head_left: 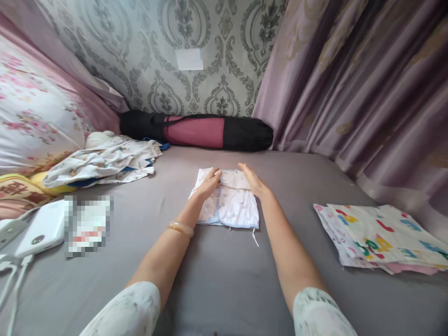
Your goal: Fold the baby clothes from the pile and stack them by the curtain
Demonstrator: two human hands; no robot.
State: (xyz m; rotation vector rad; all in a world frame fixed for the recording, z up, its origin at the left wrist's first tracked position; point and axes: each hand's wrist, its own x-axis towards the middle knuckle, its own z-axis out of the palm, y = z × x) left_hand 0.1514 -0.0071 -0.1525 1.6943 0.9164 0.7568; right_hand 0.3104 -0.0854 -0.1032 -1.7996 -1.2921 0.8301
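Note:
A small white garment with pale blue edging point(238, 207) lies folded on the grey sheet, in the middle of the view. Thin ties stick out at its lower edge. My left hand point(210, 183) rests on the upper left part of the garment, fingers extended and holding nothing. Along the garment's upper right edge is my right hand point(252, 181), its fingers stretched out and nothing gripped. A beige bangle point(181, 228) circles my left wrist.
Patterned folded cloths point(388, 233) lie at the right. Rumpled clothes point(112, 161) and a floral pillow point(38, 112) are at the left, above a white power bank with cables point(45, 228). A black and red long bag point(194, 132) lies by the wall.

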